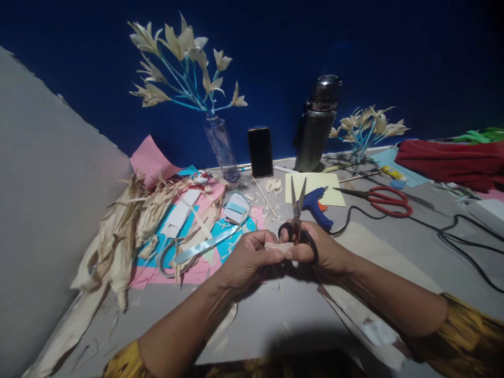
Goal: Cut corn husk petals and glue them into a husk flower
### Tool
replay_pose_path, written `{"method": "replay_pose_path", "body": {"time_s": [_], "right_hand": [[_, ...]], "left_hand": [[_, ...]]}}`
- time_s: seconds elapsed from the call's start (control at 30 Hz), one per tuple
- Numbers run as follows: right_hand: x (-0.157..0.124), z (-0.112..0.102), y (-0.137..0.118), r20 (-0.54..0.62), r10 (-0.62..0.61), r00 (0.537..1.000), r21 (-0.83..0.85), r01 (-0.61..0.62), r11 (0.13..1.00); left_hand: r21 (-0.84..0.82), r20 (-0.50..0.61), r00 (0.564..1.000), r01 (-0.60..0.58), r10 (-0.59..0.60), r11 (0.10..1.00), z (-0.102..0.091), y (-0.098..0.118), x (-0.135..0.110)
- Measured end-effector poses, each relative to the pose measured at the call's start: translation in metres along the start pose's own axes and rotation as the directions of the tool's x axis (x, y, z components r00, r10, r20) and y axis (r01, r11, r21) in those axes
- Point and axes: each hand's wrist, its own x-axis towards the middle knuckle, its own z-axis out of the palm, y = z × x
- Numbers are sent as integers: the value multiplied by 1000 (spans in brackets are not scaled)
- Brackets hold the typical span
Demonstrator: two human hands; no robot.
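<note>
Between the fingertips of both hands is a small pale piece of dried corn husk, held level over the table. My left hand pinches its left end. My right hand has its fingers through the dark handles of a pair of scissors, and its thumb and fingertips also touch the right end of the husk. The scissor blades stand apart and point away from me, clear of the husk. Some of the right fingers are hidden behind the handles.
Dried husks and coloured paper lie left, near a ribbon. Behind stand a glass vase, a phone and a flask. A blue glue gun, red-handled scissors and a black cord lie right.
</note>
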Motion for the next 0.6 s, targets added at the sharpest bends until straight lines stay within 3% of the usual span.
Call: {"method": "replay_pose_path", "body": {"time_s": [0.17,0.37,0.5,0.6], "right_hand": [[2,-8,-7,60,-57,997,118,50,992],[2,-4,-4,-53,-47,997,-84,42,996],[5,-7,1,-117,-80,990,-102,69,992],[6,-10,0,-94,-46,995,-90,37,995]], "left_hand": [[-22,-25,999,-42,41,999,-3,7,1],[15,-50,999,-3,4,1000,2,5,0],[36,-77,997,26,-23,999,6,6,-3],[99,-99,995,18,-8,995,7,8,-4]]}}
